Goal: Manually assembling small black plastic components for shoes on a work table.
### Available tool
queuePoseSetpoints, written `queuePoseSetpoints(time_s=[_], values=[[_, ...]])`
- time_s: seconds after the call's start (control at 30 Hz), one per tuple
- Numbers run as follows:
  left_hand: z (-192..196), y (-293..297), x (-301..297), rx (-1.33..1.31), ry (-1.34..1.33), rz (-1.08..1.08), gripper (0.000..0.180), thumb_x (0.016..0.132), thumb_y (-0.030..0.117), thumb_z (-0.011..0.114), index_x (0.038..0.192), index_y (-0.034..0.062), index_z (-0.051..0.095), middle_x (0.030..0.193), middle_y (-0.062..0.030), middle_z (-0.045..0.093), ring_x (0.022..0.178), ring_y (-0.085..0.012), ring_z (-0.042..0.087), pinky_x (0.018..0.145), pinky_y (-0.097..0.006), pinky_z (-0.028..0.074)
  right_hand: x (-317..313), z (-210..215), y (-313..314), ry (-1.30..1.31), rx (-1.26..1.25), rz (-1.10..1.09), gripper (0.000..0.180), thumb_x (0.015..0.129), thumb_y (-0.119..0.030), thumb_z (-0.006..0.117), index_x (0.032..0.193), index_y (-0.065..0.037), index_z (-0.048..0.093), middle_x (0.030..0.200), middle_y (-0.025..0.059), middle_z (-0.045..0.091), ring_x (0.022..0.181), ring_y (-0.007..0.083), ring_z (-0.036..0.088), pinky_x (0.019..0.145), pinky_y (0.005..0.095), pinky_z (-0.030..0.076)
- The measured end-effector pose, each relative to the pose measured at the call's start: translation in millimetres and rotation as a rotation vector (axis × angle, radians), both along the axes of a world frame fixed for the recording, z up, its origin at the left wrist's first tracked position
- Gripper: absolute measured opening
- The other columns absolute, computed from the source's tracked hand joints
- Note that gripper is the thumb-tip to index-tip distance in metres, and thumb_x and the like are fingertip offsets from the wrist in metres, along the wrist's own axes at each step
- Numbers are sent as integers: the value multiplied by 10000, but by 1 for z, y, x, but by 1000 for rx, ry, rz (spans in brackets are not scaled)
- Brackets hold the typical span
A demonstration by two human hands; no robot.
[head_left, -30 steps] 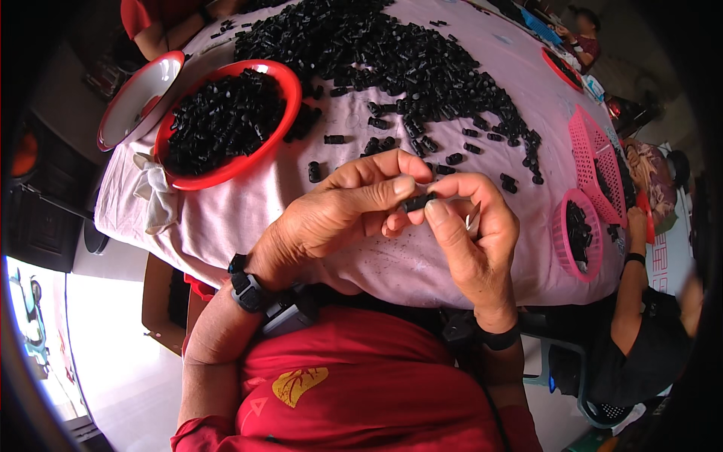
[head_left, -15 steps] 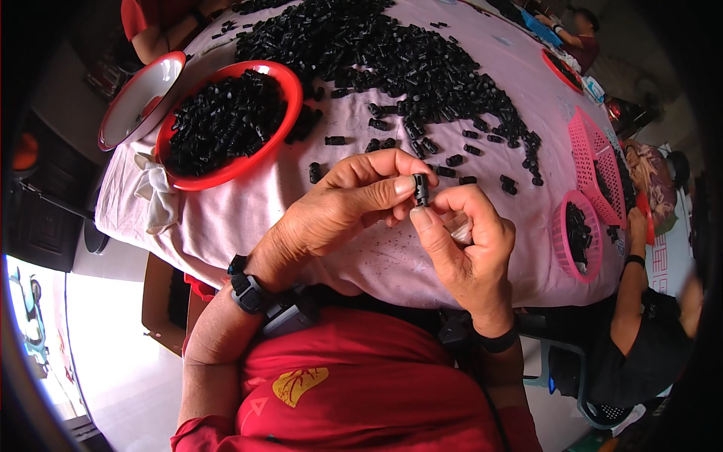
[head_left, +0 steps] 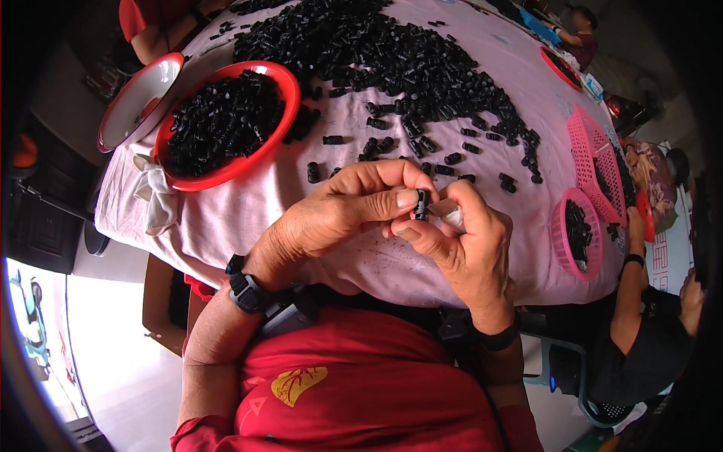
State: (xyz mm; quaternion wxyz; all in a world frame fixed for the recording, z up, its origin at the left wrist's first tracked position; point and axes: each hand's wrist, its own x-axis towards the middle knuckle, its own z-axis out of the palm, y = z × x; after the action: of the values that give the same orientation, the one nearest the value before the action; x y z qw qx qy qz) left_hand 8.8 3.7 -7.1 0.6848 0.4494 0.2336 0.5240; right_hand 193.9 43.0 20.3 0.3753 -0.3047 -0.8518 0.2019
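Round table (head_left: 248, 218) under pink cloth, heaped with small black plastic pieces (head_left: 392, 60); red round plastic bowl (head_left: 226, 120) full of them at left. Mid-assembly, probably: left hand (head_left: 339, 211) pinching one small black plastic clip (head_left: 422, 204) at thumb tip, right hand (head_left: 467, 241) closed around a whitish bit beside it. Next up, likely careful lining-up and pressing together.
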Motion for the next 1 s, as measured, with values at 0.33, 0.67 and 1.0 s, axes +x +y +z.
queuePoseSetpoints(time_s=[0.33,0.67,1.0], values=[[-1,0,2,27,24,3,240,970,191,547,1144,30,586,946,13,596,767,-36,500,660,-190,416,-1,-4,1,-55,117,-13,578,758,-581,700,755,-28,533,580,73,589,490,182,595,453,297,456],[-1,0,2,17,47,19,232,972,207,548,1122,37,596,904,37,574,734,-24,464,646,-182,395,0,-3,2,-82,144,-9,521,719,-526,761,734,-62,524,597,83,598,503,245,615,449,338,477],[-2,1,1,23,50,8,228,965,211,563,1107,35,599,891,38,575,729,-21,468,636,-178,394,1,0,1,-145,145,-28,529,726,-540,744,717,-66,508,608,82,607,511,245,621,451,342,475]])
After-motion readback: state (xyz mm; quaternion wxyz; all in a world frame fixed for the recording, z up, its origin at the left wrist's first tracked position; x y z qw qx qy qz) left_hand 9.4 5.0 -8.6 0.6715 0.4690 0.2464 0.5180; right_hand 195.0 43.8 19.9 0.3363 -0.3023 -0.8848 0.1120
